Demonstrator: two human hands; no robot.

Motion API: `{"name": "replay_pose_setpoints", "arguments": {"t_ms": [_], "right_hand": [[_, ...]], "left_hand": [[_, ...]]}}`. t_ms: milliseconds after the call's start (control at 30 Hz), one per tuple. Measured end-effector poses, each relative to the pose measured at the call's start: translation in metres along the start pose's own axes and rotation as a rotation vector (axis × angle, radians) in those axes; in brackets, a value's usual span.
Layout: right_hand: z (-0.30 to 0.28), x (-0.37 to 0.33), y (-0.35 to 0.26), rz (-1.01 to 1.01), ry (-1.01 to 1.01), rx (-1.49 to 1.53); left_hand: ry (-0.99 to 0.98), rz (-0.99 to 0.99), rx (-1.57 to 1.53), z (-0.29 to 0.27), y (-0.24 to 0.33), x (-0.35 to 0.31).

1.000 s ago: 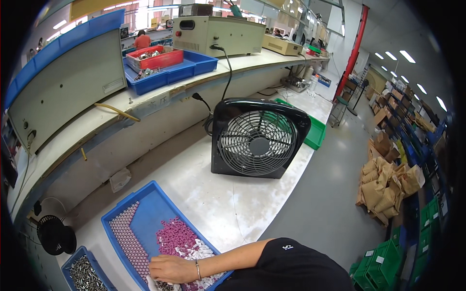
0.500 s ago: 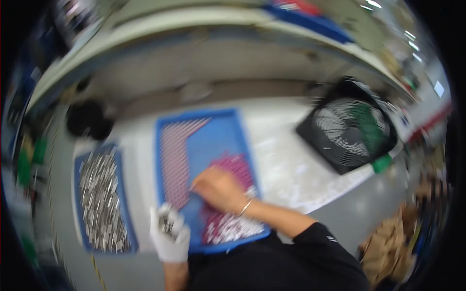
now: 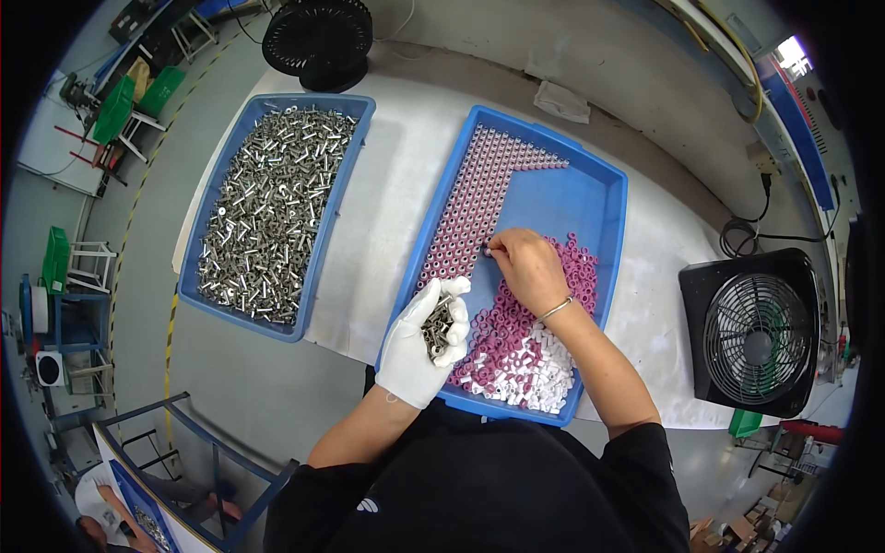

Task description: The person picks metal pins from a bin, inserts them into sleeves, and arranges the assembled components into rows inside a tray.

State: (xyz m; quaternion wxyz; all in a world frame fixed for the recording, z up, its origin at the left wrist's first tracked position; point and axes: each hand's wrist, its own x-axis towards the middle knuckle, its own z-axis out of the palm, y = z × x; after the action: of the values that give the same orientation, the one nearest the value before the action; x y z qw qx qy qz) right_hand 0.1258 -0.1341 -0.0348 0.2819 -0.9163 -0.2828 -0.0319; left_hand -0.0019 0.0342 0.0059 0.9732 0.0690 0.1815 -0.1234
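My left hand (image 3: 419, 346), in a white glove, is cupped around a small heap of metal screws (image 3: 437, 329) above the near left edge of a blue tray (image 3: 619, 212). Inside that tray, metal-centred pink pieces (image 3: 467, 207) stand in tight rows along the left and far sides. My bare right hand (image 3: 530, 272), with a bracelet at the wrist, pinches at the right border of these rows. Whatever is between its fingertips is too small to make out. Loose purple rings (image 3: 579, 267) lie under and beside it, with small white sleeves (image 3: 550, 373) heaped nearer to me.
Left of the tray, a blue bin (image 3: 309, 276) holds many loose metal screws (image 3: 277, 203). A black fan (image 3: 318, 41) stands beyond it; a black box fan (image 3: 756, 336) is at the right. A white cloth (image 3: 561, 101) lies at the back. Another person's arm (image 3: 124, 511) shows at lower left.
The view has turned and sharpened, so the tray and bin now appear tilted to the right. My left hand still holds the screws; my right hand stays by the border of the rows.
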Motion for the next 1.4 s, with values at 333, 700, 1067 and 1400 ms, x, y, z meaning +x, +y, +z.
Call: {"name": "replay_pose_setpoints", "arguments": {"t_ms": [333, 700, 1067, 1400], "right_hand": [[0.005, 0.005, 0.001, 0.006, -0.014, 0.021], [-0.047, -0.016, -0.011, -0.013, -0.01, -0.051], [-0.091, -0.094, -0.009, -0.061, -0.258, -0.184], [-0.08, -0.08, -0.009, 0.121, -0.141, 0.082]], "left_hand": [[-0.01, 0.018, 0.092, -0.003, -0.006, 0.001], [0.055, 0.05, 0.218, 0.006, -0.007, 0.0], [0.105, -0.004, 0.275, 0.006, -0.021, 0.006], [0.185, -0.016, 0.37, 0.005, -0.027, 0.004]]}}
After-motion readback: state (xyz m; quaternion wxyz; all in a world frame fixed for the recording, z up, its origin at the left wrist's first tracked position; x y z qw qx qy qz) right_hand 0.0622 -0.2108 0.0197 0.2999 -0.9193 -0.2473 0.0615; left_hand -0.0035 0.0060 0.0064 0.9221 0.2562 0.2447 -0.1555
